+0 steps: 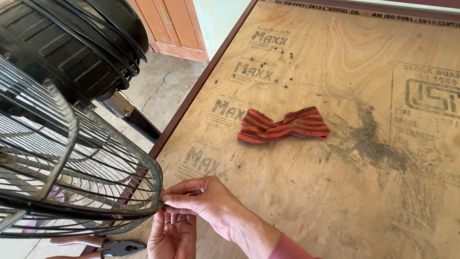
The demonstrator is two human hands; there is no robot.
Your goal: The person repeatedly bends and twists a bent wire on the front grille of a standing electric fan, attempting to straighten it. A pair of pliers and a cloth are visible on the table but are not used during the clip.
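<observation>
A black wire fan grille point(72, 182) fills the left of the view, with the fan's dark motor housing point(72, 43) behind it. My right hand point(206, 199), with a pink sleeve, pinches the grille's outer rim point(155, 192) at its right edge. My left hand point(172, 235) is just beneath, palm up, its fingertips reaching to the same spot on the rim and hidden under the right hand. What lies between the fingers is hidden.
A plywood table top point(335, 192) with printed marks and dark stains spreads to the right. On it lies a red-and-black striped cloth strip point(283, 125). Pliers point(117, 247) with pale handles rest at the bottom left. A concrete floor point(163, 81) and wooden door point(172, 24) lie beyond.
</observation>
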